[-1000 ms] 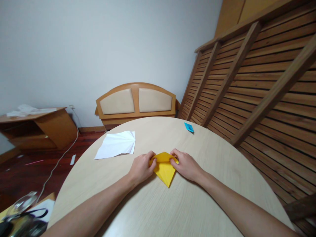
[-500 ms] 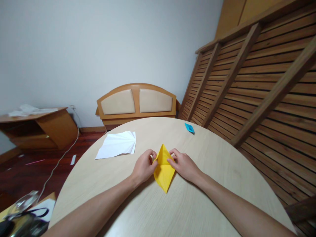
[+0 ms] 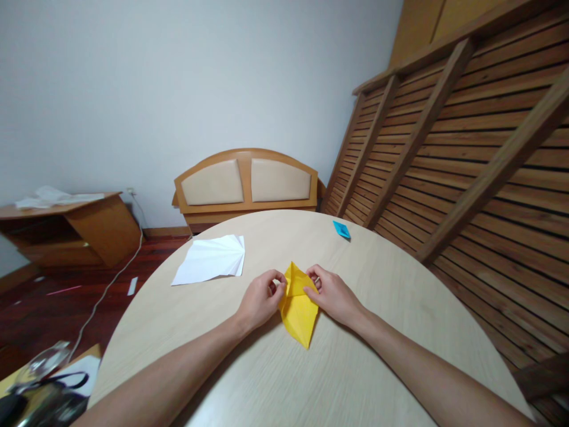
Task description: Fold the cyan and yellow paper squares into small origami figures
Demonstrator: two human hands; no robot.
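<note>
With the yellow paper [image 3: 300, 319] as the clock's centre and twelve o'clock pointing away from the person, the left hand [image 3: 261, 298] sits at nine, narrow, thumb and forefinger pinched on the left edge. The paper lies between the hands on the bench [image 3: 355, 373], one point toward twelve, the other toward six, with a crease running across the middle. At three o'clock the right hand [image 3: 332, 294] holds the right edge, thumb on top, other fingers curled and partly hidden.

The step looks like working the fold at the left edge. It probably goes best with a light left pinch travelling along the edge and a steady right thumb, so that the crease across stays true; thin paper like this could wrinkle or tear if both sides pull apart.

Around it, a wooden cabinet [image 3: 104, 222] stands well off, between nine and ten. A creased white sheet [image 3: 208, 259] lies at ten, near enough that a wide left swing might brush it. A headboard [image 3: 246, 178] is beyond the bench at eleven, a small blue folded paper [image 3: 341, 230] rests at one, and a slatted wooden panel [image 3: 444, 154] leans at two.
</note>
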